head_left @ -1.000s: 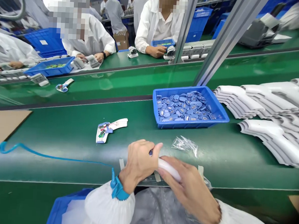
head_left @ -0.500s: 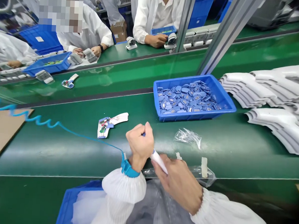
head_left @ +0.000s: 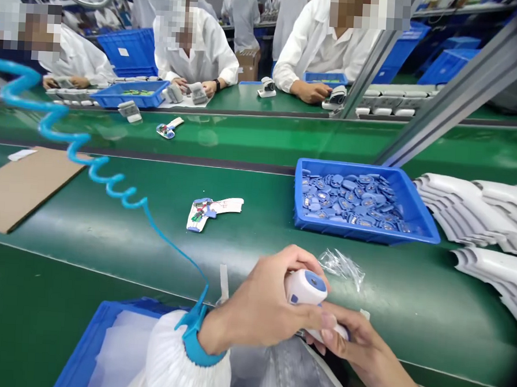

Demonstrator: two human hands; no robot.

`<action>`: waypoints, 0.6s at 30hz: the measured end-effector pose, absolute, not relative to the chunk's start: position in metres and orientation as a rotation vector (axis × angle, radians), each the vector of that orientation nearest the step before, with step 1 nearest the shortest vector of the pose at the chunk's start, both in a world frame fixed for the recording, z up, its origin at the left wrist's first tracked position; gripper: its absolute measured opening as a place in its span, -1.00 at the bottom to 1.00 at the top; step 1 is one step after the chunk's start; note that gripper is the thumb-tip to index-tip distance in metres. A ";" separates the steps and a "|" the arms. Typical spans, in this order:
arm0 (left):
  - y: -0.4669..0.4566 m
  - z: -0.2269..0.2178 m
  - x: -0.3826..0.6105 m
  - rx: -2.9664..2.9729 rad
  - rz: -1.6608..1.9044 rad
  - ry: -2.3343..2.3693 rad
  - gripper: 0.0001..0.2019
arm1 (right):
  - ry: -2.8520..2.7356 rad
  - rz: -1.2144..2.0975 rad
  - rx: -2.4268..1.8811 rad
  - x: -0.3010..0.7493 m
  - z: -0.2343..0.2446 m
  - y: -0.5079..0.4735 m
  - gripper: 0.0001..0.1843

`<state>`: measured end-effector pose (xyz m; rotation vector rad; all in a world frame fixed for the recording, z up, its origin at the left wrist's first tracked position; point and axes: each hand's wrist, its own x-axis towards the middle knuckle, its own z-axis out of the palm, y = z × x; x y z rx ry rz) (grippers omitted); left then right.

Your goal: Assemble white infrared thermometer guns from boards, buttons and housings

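Near the bench's front edge, my left hand point(head_left: 270, 295) is closed round the head of a white-and-blue thermometer gun point(head_left: 299, 287), whose blue end with a small dark round sensor faces up. My right hand point(head_left: 350, 337) grips the lower white handle, its thumb and fingers on either side. Parts of the handle are hidden by my fingers. A teal wrist strap point(head_left: 199, 337) with a coiled blue cord is on my left wrist. Beyond my hands lies an opened thermometer half point(head_left: 203, 214) with its circuit board and wires exposed. Small clear plastic pieces point(head_left: 342, 267) lie close behind my hands.
A blue tray point(head_left: 367, 234) of blue oval parts stands right of centre, beside stacked white shells point(head_left: 474, 219). Brown cardboard point(head_left: 29, 184) lies at the left. Below the bench is a blue bin point(head_left: 79, 346) with translucent bags. Co-workers in white sit across the green belt point(head_left: 252, 138).
My left hand has turned over from a fist, bringing the thermometer's head into sight. Both hands have moved right and down in view; my right hand now holds the handle from below. The view has shifted.
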<state>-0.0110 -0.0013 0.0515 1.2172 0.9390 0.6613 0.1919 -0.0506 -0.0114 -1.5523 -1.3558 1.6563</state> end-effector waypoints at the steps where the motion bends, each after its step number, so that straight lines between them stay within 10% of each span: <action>1: -0.003 0.052 -0.009 1.263 0.657 0.962 -0.66 | -1.355 1.653 -1.547 0.191 -0.011 -0.051 -0.57; 11: 0.015 0.006 -0.006 1.489 0.749 1.490 -0.49 | -1.820 1.168 -1.710 0.143 -0.002 -0.047 -0.51; 18: 0.021 0.014 -0.026 1.615 0.640 1.353 -0.63 | -1.765 1.509 -1.552 0.153 0.001 -0.014 -0.51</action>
